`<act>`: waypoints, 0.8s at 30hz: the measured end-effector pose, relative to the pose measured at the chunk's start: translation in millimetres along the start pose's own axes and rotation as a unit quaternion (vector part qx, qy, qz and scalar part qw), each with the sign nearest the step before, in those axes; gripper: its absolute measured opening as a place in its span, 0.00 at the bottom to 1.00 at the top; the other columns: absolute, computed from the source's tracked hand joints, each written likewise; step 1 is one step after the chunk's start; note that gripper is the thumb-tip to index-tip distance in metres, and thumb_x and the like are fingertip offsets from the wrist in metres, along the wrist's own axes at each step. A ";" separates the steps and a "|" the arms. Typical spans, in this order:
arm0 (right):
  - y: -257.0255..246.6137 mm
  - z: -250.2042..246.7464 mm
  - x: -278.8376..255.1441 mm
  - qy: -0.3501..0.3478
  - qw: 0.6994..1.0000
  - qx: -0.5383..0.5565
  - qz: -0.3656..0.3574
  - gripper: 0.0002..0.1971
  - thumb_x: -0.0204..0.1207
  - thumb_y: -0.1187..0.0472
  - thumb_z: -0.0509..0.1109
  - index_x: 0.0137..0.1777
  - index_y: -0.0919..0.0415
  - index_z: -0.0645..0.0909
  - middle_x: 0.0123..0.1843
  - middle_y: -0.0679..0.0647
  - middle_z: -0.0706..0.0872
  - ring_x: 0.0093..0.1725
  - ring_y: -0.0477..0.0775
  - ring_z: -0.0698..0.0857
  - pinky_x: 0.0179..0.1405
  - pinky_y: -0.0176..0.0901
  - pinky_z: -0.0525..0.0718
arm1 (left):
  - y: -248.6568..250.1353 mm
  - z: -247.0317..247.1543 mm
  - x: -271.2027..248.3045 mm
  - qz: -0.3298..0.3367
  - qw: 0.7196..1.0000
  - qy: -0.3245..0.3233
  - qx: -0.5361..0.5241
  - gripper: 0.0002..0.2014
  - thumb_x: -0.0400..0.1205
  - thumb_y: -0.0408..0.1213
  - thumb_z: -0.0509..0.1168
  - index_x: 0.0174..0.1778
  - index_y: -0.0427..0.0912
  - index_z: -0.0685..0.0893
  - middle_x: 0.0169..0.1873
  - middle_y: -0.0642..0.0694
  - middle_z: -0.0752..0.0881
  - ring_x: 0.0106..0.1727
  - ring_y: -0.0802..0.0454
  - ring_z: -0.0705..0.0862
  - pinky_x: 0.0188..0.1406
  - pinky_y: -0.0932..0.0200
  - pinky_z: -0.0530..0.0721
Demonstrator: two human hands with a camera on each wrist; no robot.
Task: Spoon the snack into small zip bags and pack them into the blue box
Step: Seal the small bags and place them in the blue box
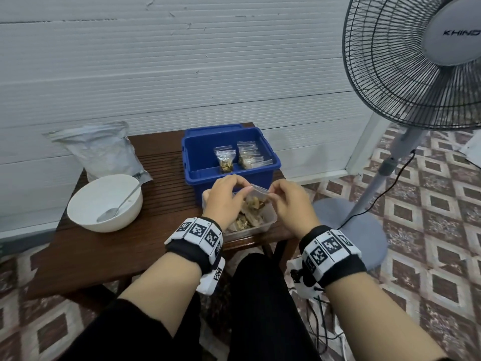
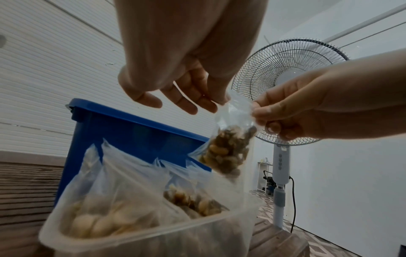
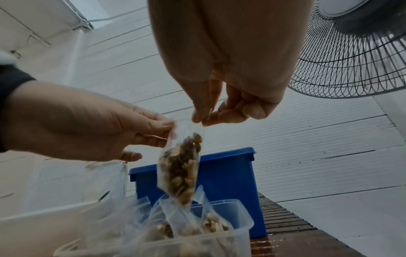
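Both hands hold one small zip bag (image 1: 256, 196) of brown snack mix up by its top edge, above a clear plastic tub (image 1: 269, 221) that holds several more filled bags. My left hand (image 1: 226, 194) pinches the bag's left top corner; my right hand (image 1: 286, 199) pinches the right corner. From the left wrist the bag (image 2: 228, 149) hangs below the fingertips (image 2: 219, 100); in the right wrist view the bag (image 3: 180, 172) hangs tilted over the tub (image 3: 219, 238). Behind stands the blue box (image 1: 270, 155) with several filled bags inside.
A white bowl (image 1: 86, 204) with a metal spoon (image 1: 117, 205) sits at the left of the wooden table (image 1: 104, 251). A large plastic sack (image 1: 101, 149) leans behind it. A standing fan (image 1: 416, 61) rises at the right on the tiled floor.
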State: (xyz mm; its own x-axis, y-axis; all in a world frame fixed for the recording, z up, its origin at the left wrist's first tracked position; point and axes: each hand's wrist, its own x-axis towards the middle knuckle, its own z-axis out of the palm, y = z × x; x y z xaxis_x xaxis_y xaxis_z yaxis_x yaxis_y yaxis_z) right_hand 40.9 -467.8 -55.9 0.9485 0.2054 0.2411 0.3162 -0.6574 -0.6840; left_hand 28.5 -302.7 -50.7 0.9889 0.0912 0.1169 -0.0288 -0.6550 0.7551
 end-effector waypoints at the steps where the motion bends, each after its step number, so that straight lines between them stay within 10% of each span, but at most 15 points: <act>1: -1.0 -2.0 -0.1 0.000 1.000 0.020 0.004 0.10 0.76 0.68 0.68 0.40 0.52 0.76 0.41 0.53 0.83 0.44 0.52 0.80 0.47 0.44 0.76 | -2.6 -0.7 0.7 0.013 1.000 -0.003 -0.007 0.07 0.83 0.47 0.65 0.39 0.62 0.78 0.46 0.64 0.83 0.59 0.57 0.78 0.65 0.45 0.68; 6: -7.4 -8.3 -1.6 0.021 0.995 0.096 0.019 0.10 0.77 0.73 0.67 0.47 0.56 0.78 0.40 0.53 0.84 0.43 0.50 0.83 0.41 0.22 0.75 | -0.6 -6.4 -3.1 0.049 0.999 -0.003 0.016 0.08 0.84 0.45 0.64 0.39 0.61 0.77 0.43 0.66 0.80 0.58 0.59 0.76 0.55 0.53 0.62; 15: -11.6 -3.0 7.9 -0.012 0.998 0.059 -0.018 0.04 0.72 0.53 0.76 0.43 0.46 0.82 0.44 0.51 0.85 0.50 0.51 0.79 0.52 0.48 0.78 | 5.9 -16.6 -10.6 0.041 0.998 -0.013 -0.034 0.07 0.83 0.46 0.65 0.39 0.60 0.79 0.44 0.63 0.83 0.56 0.63 0.76 0.54 0.55 0.58; 24: -23.6 -10.6 11.3 -0.044 0.995 0.088 -0.003 0.04 0.75 0.63 0.72 0.42 0.53 0.84 0.38 0.44 0.85 0.45 0.49 0.84 0.52 0.45 0.82 | 2.9 -16.5 -7.1 0.073 0.995 0.000 -0.062 0.11 0.82 0.41 0.68 0.36 0.62 0.78 0.42 0.63 0.83 0.55 0.58 0.78 0.66 0.41 0.70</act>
State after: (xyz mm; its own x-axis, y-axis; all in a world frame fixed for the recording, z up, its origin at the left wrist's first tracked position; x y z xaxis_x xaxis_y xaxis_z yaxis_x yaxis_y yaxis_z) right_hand 43.9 -457.6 -29.8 0.9422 0.2768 0.1888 0.3122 -0.5207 -0.7946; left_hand 19.0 -292.9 -38.8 0.9729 0.0008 0.2312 -0.1906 -0.5632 0.8040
